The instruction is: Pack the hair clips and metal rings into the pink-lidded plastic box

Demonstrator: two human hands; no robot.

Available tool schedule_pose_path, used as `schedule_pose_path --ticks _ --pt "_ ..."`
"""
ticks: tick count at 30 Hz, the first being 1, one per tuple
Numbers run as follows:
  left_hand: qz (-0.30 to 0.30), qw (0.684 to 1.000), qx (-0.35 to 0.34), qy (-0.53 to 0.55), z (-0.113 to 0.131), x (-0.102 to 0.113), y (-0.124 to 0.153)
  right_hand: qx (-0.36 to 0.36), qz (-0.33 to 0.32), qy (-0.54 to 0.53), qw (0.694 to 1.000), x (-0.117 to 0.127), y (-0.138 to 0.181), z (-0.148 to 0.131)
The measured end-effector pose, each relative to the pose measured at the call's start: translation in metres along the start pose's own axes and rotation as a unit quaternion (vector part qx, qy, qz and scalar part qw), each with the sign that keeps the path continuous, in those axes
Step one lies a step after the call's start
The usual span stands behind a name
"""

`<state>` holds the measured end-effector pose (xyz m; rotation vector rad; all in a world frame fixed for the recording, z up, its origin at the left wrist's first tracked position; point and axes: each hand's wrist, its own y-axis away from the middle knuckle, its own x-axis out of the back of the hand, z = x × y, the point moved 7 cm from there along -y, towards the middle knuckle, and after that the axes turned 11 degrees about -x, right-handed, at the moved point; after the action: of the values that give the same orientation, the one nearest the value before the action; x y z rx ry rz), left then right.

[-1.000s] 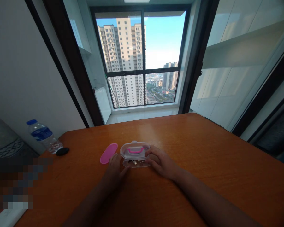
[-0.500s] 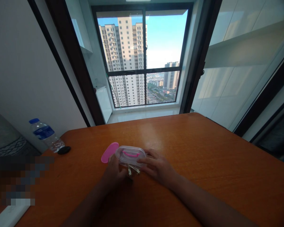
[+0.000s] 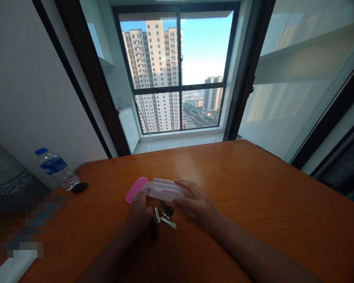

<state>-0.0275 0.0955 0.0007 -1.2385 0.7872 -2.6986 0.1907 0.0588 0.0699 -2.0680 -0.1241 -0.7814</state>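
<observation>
A clear plastic box (image 3: 163, 190) with an oval outline is tilted above the table between my two hands. My right hand (image 3: 196, 198) grips its right end, thumb in front and fingers behind. At the left end my left hand (image 3: 140, 210) holds on, with its fingertips partly hidden. Just below the box lie several small silver pieces (image 3: 168, 223) that look like nail clippers. Among them are a dark piece (image 3: 166, 208) and a black one (image 3: 153, 230) nearer me. A pink oval piece (image 3: 136, 189) lies flat beside the box, left of it.
On the table's left edge stands a water bottle (image 3: 55, 167) with a blue cap, a black oval object (image 3: 79, 187) at its base. A white bar-shaped item (image 3: 16, 267) sits at the lower left. The brown table (image 3: 238, 188) extends far to the right, toward a window.
The box has tipped, so its top with the pink handle no longer shows. The small silver and black pieces, earlier partly at its front edge, now lie spread on the table.
</observation>
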Motion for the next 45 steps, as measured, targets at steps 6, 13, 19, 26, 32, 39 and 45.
schedule_pose_path --ticks 6,13,19,26,32,39,45 --pt "0.006 0.999 -0.003 0.041 -0.001 0.0 -0.001 -0.177 0.03 -0.045 0.983 0.009 -0.002 0.036" --pt "-0.015 0.999 -0.027 0.031 0.008 0.002 -0.002 -0.349 -0.005 -0.061 0.935 0.004 0.002 0.08" --pt "-0.078 0.986 -0.141 0.045 0.034 -0.004 0.002 -0.384 -0.029 -0.069 0.92 -0.006 0.007 0.093" --pt "-0.124 0.976 -0.18 0.008 0.039 -0.011 0.004 -0.367 -0.083 -0.041 0.926 -0.006 0.007 0.086" --pt "-0.205 0.956 -0.211 0.008 0.045 -0.02 0.008 -0.405 -0.038 -0.018 0.914 0.002 0.006 0.094" --pt "-0.231 0.945 -0.233 0.015 0.054 -0.016 0.008 -0.365 -0.028 -0.039 0.93 -0.005 0.006 0.094" --pt "-0.216 0.95 -0.225 0.012 0.055 -0.002 0.003 -0.35 -0.056 -0.038 0.934 -0.007 0.008 0.085"
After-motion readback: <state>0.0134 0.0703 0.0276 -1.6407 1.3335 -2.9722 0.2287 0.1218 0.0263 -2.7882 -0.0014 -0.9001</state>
